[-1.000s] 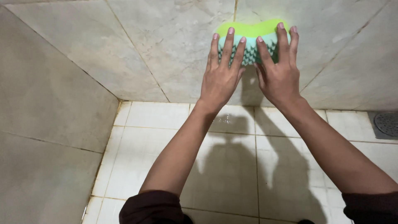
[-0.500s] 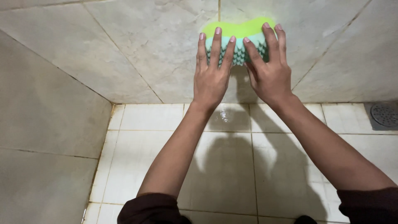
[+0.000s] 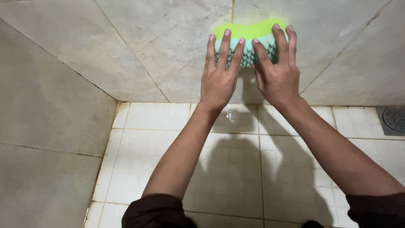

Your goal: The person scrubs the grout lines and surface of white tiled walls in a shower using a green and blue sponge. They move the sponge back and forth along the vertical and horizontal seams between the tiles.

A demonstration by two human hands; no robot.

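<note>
A thick sponge [image 3: 249, 31], lime green on top with a pale teal wavy-patterned layer below, is pressed flat against the beige marbled wall tile [image 3: 168, 46]. My left hand [image 3: 219, 76] lies on its left half with fingers spread upward. My right hand [image 3: 276, 71] covers its right half, fingertips reaching the sponge's top edge. Both palms push the sponge onto the wall just above the floor line. The lower part of the sponge is hidden under my fingers.
White square floor tiles [image 3: 156, 139] lie below, with a small wet patch [image 3: 234, 115] under the hands. A metal floor drain [image 3: 394, 120] sits at the right edge. A second tiled wall [image 3: 46, 118] closes the left side, forming a corner.
Hands and sponge slid slightly left and down half a second ago, and have now shifted back to the right and a little up along the wall.
</note>
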